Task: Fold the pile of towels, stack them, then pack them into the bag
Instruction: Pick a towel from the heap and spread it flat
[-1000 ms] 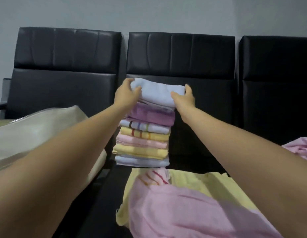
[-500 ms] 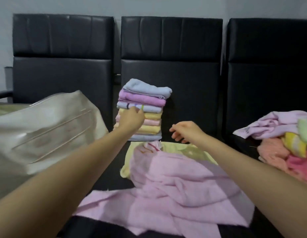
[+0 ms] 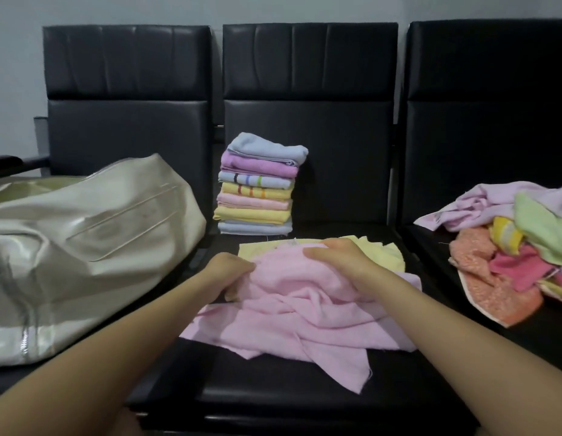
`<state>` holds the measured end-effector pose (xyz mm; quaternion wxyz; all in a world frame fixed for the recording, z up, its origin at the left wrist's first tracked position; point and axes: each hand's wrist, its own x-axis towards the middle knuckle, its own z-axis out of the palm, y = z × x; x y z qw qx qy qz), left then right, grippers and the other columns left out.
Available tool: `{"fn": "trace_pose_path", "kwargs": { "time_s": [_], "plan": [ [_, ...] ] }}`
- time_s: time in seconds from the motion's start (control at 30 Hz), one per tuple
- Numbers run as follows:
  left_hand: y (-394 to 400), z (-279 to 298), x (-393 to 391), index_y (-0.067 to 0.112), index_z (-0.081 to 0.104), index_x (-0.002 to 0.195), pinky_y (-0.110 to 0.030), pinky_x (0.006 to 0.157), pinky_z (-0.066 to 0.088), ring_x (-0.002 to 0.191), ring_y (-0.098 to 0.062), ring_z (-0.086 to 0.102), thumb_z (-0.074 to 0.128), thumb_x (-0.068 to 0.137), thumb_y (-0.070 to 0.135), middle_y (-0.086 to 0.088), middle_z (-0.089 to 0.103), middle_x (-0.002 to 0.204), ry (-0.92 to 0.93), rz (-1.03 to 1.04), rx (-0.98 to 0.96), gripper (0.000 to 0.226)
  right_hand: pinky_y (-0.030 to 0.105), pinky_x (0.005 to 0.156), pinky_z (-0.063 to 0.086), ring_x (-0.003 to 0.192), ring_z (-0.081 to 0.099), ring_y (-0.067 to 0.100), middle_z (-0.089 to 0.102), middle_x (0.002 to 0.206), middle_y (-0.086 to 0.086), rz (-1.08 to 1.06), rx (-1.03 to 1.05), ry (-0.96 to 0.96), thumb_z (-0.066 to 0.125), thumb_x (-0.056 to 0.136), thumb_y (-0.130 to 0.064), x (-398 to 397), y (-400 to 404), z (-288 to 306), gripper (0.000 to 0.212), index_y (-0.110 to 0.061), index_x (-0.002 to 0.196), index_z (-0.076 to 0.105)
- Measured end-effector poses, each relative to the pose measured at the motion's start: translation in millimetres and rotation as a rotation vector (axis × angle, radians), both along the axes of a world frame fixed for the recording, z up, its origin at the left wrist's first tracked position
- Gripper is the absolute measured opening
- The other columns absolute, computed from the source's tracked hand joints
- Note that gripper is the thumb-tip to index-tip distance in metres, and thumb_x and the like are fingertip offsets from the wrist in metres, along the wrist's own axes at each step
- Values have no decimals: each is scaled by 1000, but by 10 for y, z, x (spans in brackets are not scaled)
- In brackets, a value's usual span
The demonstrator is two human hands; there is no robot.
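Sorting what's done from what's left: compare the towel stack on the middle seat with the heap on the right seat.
The towel stack is folded flat in neat layers; the heap is crumpled and loose. The towel stack stands tall against the backrest; the heap sprawls low across its seat. Both hold mixed pastel towels, and neither is touched by a hand.

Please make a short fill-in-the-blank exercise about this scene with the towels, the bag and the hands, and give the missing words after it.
1. Both hands, the left hand and the right hand, grip the crumpled ____ towel.
2. The top towel of the folded stack is light ____.
3. The bag lies to the ____ of the stack.
4. Under the gripped towel lies a ____ towel.

Missing words: pink; blue; left; yellow
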<state>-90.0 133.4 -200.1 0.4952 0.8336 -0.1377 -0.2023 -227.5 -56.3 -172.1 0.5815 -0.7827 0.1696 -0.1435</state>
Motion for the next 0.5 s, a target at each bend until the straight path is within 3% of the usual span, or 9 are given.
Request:
{"fn": "trace_pose_path", "kwargs": {
  "time_s": [0.07,0.13,0.2,0.3,0.37,0.4,0.47,0.5],
  "plan": [
    [-5,52,4,7,55,65,-24,43,31,36,-21,37,59,92,14,-12,43,48,63,55,-200,29,23,60,45,68,59,13,64,75,4,-6,113,-20,67,88,-23,-74,-28,75,12,-11,85,66],
    [-68,135,-17,7,65,87,-29,54,39,57,-28,53,50,94,15,-15,59,72,122,83,-385,18,29,61,40,71,54,18,59,70,3,-65,121,-86,67,87,-24,-118,-97,158,13,-16,78,64],
    [-107,259,-61,8,64,110,-30,68,46,83,-23,62,40,93,10,-9,68,96,227,71,-633,30,32,63,40,73,53,19,60,75,5,-152,50,-177,67,87,-23,-155,-142,243,12,-12,82,64],
    [-100,372,-51,7,58,121,-30,78,49,96,-22,63,32,89,6,-10,67,111,328,-46,-843,42,30,70,45,75,56,12,62,80,2,-82,-78,-312,68,87,-14,-203,-75,315,6,-14,84,62],
    [-89,294,18,4,60,118,-33,80,48,97,-27,61,37,89,13,-17,65,113,354,-32,-728,38,20,66,40,68,50,1,56,72,-8,83,-251,-278,69,87,-8,-229,24,281,19,-20,76,58],
    [-70,236,37,5,62,105,-32,74,46,88,-28,61,41,90,18,-17,65,103,343,0,-595,29,16,62,36,62,45,-2,50,67,-12,196,-332,-183,67,89,-9,-239,79,211,26,-21,70,55],
    [-31,71,119,7,61,88,-31,66,43,73,-26,57,49,94,37,-15,62,88,284,36,-291,33,20,57,29,56,34,3,37,59,-8,394,-439,58,60,95,-19,-276,186,32,41,-14,58,43],
    [-15,-1,171,7,64,93,-31,68,44,76,-27,58,53,92,47,-16,63,92,259,17,-189,41,25,59,28,58,32,8,34,61,1,433,-467,125,56,97,-25,-286,207,-60,46,-8,58,40]
  ]
}}
